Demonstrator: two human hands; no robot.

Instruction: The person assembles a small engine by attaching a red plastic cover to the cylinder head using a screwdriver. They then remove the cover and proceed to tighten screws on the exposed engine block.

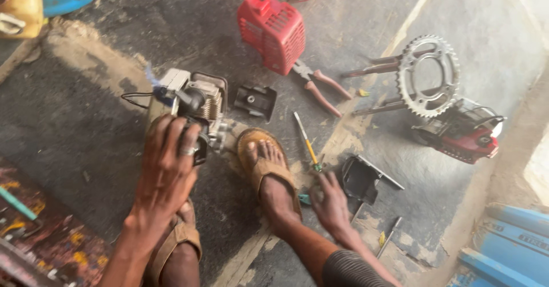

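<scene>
From the head camera, the left hand (168, 164) lies with fingers curled over a small engine (191, 107) standing on the dark floor (74, 121) at about ten o'clock from the sandalled foot (267, 169). The right hand (329, 201), at four o'clock from that foot, reaches down with fingers bent toward a small teal-handled tool (304, 198); whether it pinches it I cannot tell. A yellow-handled screwdriver (307, 143) lies just above, a red engine cover (273, 30) and pliers (320, 85) at twelve o'clock, a sprocket (429, 75) at two.
</scene>
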